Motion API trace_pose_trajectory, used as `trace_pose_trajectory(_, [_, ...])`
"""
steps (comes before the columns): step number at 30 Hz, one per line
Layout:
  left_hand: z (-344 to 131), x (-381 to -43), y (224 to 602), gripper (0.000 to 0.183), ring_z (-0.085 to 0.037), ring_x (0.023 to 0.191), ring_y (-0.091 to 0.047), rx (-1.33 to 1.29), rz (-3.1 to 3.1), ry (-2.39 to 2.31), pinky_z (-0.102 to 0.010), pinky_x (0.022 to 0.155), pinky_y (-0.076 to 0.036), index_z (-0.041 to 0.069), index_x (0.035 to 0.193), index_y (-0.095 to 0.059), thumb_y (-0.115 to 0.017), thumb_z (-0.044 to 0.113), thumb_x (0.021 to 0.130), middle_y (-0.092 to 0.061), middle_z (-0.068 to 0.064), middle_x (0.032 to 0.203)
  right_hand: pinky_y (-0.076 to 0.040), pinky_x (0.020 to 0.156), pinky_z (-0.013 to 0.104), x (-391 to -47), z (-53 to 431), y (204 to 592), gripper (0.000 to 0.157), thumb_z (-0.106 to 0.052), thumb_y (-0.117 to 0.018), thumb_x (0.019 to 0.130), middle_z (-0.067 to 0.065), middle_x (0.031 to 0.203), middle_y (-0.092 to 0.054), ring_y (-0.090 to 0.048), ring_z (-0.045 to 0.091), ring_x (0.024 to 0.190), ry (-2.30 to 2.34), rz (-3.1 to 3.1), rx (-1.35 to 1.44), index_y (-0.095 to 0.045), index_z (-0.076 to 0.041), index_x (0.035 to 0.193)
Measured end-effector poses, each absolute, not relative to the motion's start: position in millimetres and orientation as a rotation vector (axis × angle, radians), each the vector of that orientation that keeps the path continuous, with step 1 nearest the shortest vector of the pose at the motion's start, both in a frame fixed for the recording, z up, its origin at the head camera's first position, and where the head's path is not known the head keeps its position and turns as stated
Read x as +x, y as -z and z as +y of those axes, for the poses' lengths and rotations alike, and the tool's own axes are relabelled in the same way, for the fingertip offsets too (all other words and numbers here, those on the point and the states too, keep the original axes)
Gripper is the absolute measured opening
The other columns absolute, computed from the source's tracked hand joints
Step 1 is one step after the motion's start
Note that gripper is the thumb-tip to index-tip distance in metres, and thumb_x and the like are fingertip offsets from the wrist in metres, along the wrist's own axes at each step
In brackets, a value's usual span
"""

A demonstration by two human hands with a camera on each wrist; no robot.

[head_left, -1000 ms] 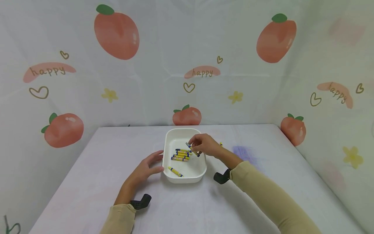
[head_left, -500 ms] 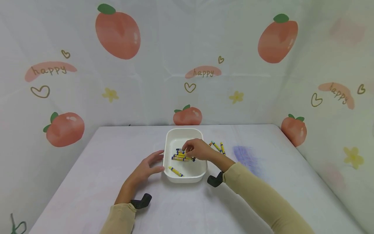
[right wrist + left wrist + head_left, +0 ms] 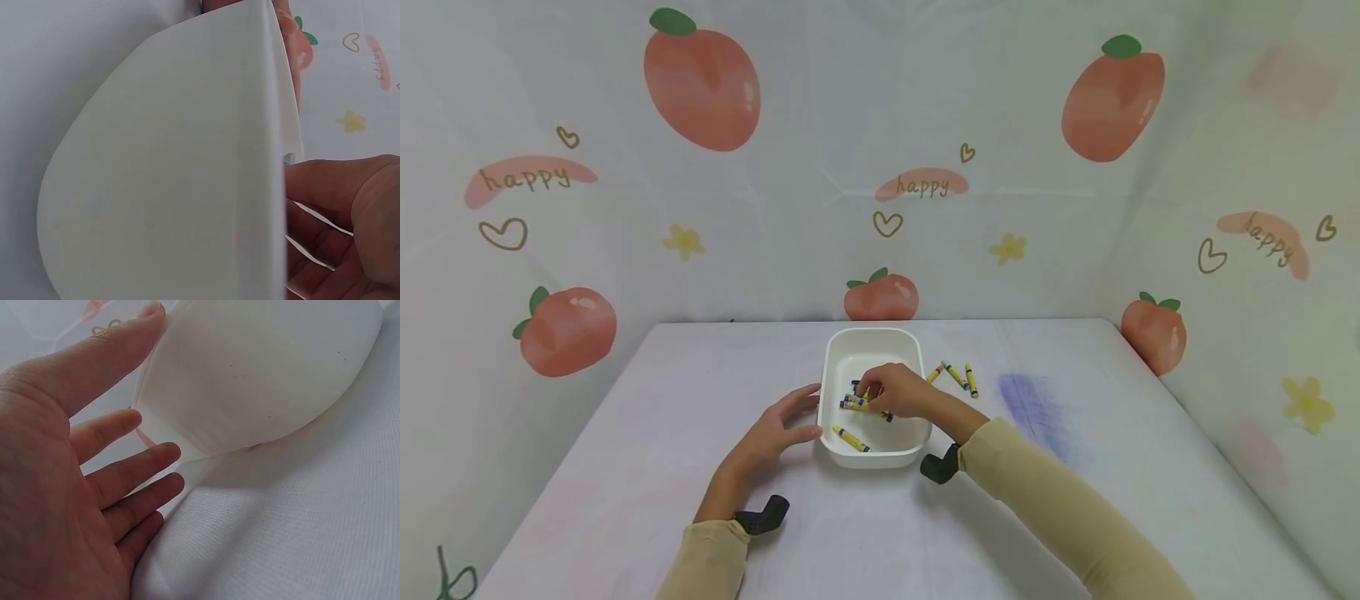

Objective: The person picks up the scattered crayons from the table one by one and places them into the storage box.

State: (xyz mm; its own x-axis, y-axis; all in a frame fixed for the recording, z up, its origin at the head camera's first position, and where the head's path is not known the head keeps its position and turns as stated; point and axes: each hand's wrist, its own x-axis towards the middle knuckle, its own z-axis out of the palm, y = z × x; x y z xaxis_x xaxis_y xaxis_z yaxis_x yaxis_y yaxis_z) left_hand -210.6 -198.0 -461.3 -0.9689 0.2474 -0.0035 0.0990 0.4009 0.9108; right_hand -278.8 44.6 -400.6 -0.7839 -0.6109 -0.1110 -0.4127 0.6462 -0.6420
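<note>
A white tray [image 3: 875,459] stands on the table with several yellow-and-blue crayons lying in it. My right hand [image 3: 898,392] reaches over the far right side and pinches a crayon [image 3: 853,400] low against the row, its fingers covering most of it. One yellow-tipped crayon [image 3: 851,439] lies apart near the front left of the tray. My left hand [image 3: 778,425] is at the tray's left side, thumb and fingertips at the rim, fingers loosely extended. In the right wrist view, the tray wall [image 3: 162,156] hides my right fingertips and most of the crayons.
Right of the tray, a few loose crayons [image 3: 972,381] lie on the white tablecloth [image 3: 760,350]. A purple-blue smudge [image 3: 1037,412] marks the cloth farther right. Behind the table hangs a fruit-printed curtain [image 3: 805,125].
My right hand has lowered the grey-tipped crayon into the tray and shifted left and toward me over the row. The loose crayons on the right have come into view. My left hand stays put.
</note>
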Motion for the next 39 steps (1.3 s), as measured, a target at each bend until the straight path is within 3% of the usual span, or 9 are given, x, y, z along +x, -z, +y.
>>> trace_pose_trajectory(8, [-196.8,-210.5,460.9,0.073,-0.033,0.136,-0.038,0.296,2.512,-1.621,-0.065,0.107,-0.024,0.022,0.148,-0.039,-0.074,0.033,0.085,-0.05,-0.011,0.143,-0.05,0.066,0.022,-279.1,40.6,400.1,0.016,-0.003,-0.074,0.084,-0.003,0.08,-0.062,-0.057,0.013,0.077,0.869,2.562,-0.865,-0.071,-0.01,0.097])
trace_pose_trajectory(14, [-197.8,-210.7,460.8,0.072,-0.035,0.135,-0.039,0.389,2.509,-1.652,-0.063,0.108,-0.024,0.018,0.149,-0.039,-0.073,0.028,0.087,-0.05,-0.014,0.142,-0.049,0.066,0.023,-278.6,43.7,397.4,0.016,-0.004,-0.073,0.084,-0.005,0.079,-0.062,-0.056,0.013,0.078,0.884,2.592,-0.888,-0.072,-0.008,0.099])
trace_pose_trajectory(28, [-197.6,-209.1,459.2,0.072,-0.036,0.136,-0.037,0.392,2.516,-1.644,-0.065,0.108,-0.021,0.016,0.148,-0.04,-0.074,0.026,0.086,-0.049,-0.015,0.142,-0.051,0.068,0.026,-276.7,77.0,379.6,0.014,-0.007,-0.073,0.085,-0.004,0.082,-0.063,-0.058,0.013,0.078,1.08,2.701,-0.832,-0.07,-0.007,0.099])
trace_pose_trajectory(39, [-197.7,-208.9,461.4,0.073,-0.035,0.136,-0.038,0.371,2.522,-1.628,-0.063,0.108,-0.023,0.017,0.149,-0.039,-0.074,0.029,0.086,-0.05,-0.014,0.142,-0.048,0.056,0.03,-277.3,115.1,384.8,0.01,-0.01,-0.071,0.087,-0.001,0.073,-0.062,-0.057,0.016,0.065,1.318,2.843,-0.695,-0.07,-0.007,0.096])
